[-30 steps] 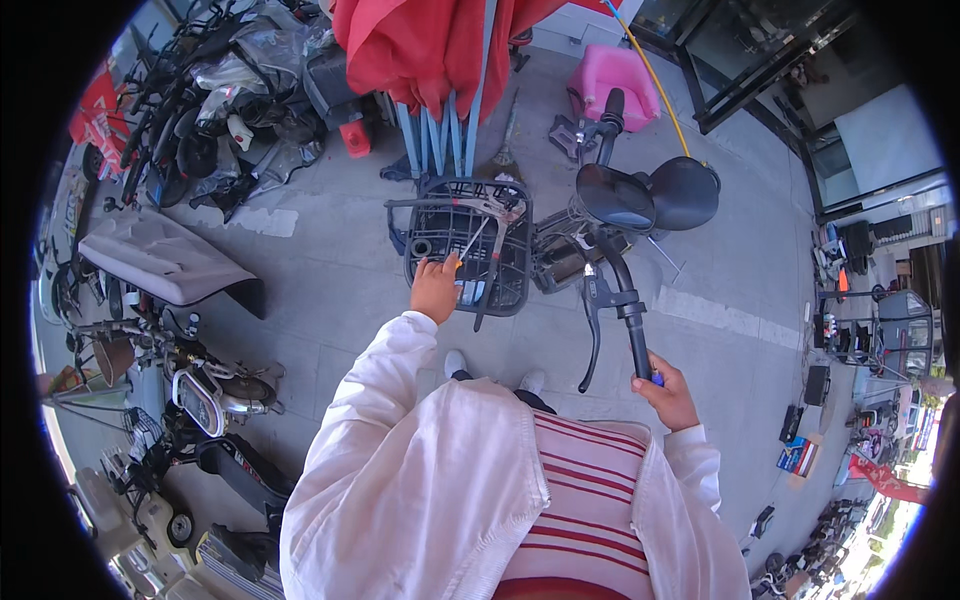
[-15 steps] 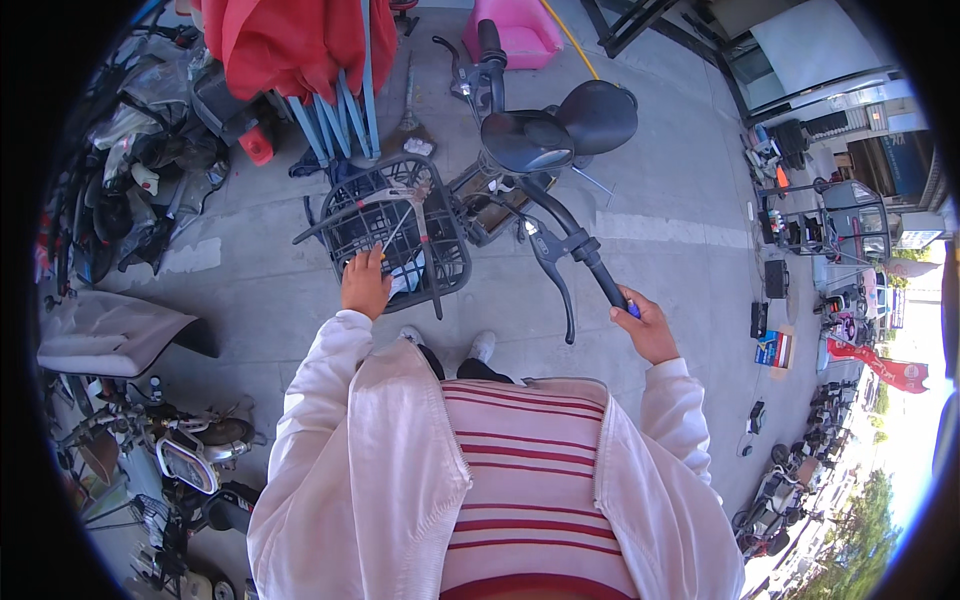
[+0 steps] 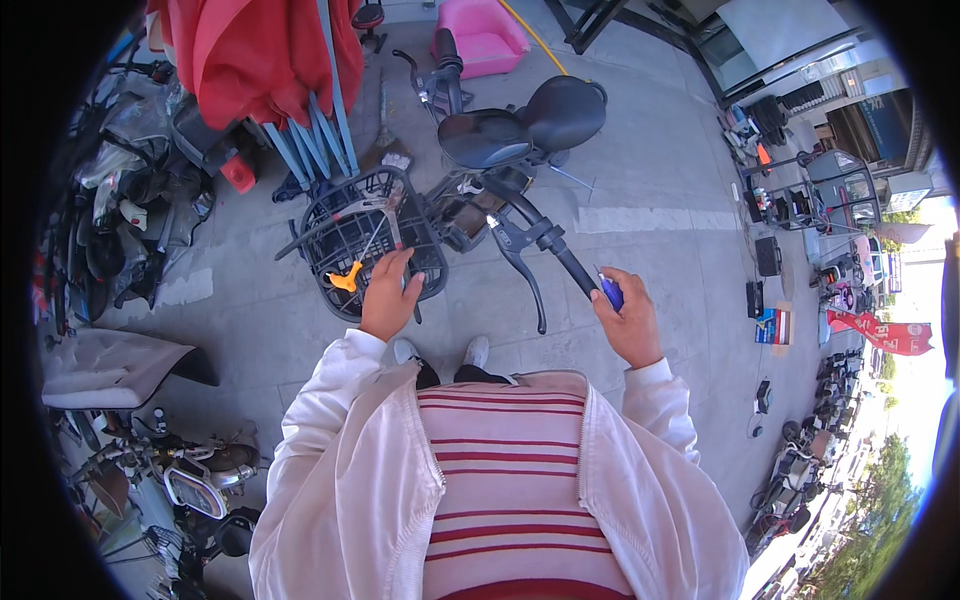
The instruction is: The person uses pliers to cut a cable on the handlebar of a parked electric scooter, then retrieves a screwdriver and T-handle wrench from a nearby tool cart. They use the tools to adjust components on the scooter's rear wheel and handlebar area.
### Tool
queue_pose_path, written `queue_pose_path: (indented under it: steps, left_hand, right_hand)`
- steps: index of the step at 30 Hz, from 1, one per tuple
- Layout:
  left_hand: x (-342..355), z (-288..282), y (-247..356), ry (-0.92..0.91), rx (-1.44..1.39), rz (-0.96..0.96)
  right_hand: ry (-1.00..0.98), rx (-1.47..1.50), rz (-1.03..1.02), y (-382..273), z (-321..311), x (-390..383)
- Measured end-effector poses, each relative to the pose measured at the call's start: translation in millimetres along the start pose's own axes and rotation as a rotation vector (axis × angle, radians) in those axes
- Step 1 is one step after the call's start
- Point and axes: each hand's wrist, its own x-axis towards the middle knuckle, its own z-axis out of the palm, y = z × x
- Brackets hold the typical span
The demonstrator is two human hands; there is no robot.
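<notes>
My left hand [image 3: 388,295] is over the near right part of a black wire basket [image 3: 432,262], fingers stretched and thumb apart. Something pale under its fingers is mostly hidden. Beside it in the basket lies a tool with a yellow handle [image 3: 345,277] and a thin metal shaft. Farther back, a forked grey-and-red tool [image 3: 368,207] rests across the basket. My right hand [image 3: 630,322] holds a small blue object [image 3: 611,293] with a pale tip, its kind unclear, just off the end of the black handlebar grip [image 3: 578,274]. A brake lever [image 3: 528,275] hangs below the grip.
The basket sits in front of a two-wheeler with black round mirrors [image 3: 485,138]. Beyond stand a folded red canopy [image 3: 255,60] on blue poles and a pink armchair [image 3: 482,38]. Scrap parts [image 3: 130,190] lie left; parked bikes [image 3: 190,470] stand lower left.
My left hand has let go of the yellow handle and moved right across the basket. My right hand has come off the handlebar grip with the blue object. The whole view has shifted slightly.
</notes>
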Motion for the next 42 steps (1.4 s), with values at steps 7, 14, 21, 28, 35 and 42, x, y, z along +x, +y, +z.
queue_pose_path:
  steps: [7,14,21,28,35,42]
  left_hand:
    - [40.8,48.5,74.9,-0.287,-1.099,-0.344]
    - [51.5,58.5,100.8,-0.370,-1.390,-0.525]
    - [37.6,57.0,104.6,-0.388,-1.371,-0.645]
    - [52.9,69.3,111.4,-0.320,-1.622,-0.656]
    - [70.2,82.8,102.9,-0.363,-1.679,-0.642]
    - [69.5,76.5,96.6,-0.345,-1.586,-0.535]
  right_hand:
    - [-0.141,0.395,0.094,-16.1,14.7,-3.4]
    - [-0.295,0.865,0.340,-37.0,30.3,-6.6]
    - [-0.185,1.080,0.392,-35.1,49.9,-1.1]
    - [0.102,0.451,0.287,-19.8,46.4,16.2]
    - [0.029,0.077,0.037,-19.6,38.4,26.8]
    - [-0.033,0.111,0.116,-33.0,30.4,31.2]
